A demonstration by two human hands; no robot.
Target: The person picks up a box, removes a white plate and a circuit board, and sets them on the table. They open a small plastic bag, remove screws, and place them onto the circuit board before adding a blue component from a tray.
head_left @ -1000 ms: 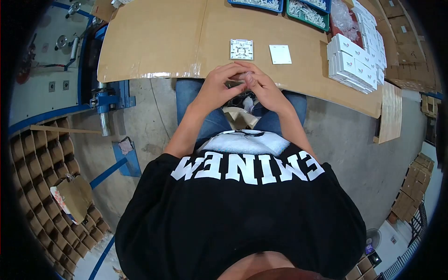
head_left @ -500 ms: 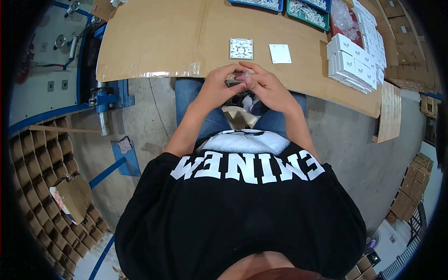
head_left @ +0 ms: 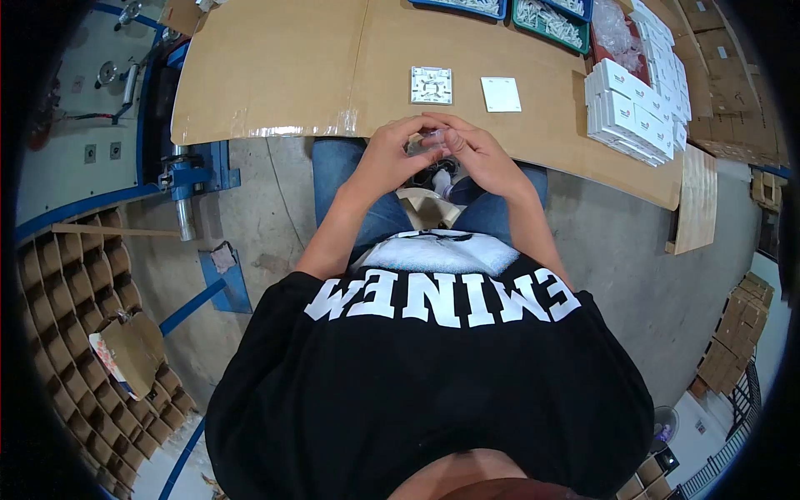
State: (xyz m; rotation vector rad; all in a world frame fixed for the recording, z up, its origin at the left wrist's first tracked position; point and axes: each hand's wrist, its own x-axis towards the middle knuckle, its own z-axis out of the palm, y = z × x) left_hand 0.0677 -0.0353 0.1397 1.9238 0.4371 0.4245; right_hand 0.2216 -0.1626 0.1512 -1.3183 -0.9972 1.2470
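My left hand and my right hand meet over my lap at the front edge of the cardboard-covered table. Between their fingertips is a small clear plastic piece, held by both; its shape is too small to make out. Just beyond my fingers lies a square white part with an open, detailed inner face. To its right rests a plain white square plate.
White boxes are stacked at the table's right. Behind them sits a red bin with clear plastic bags. Blue and green trays hold small white parts at the back. A blue-framed machine stands left.
My fingers have shifted slightly around the clear piece, with the right hand's fingertips a little closer over it. The parts on the table have not moved.
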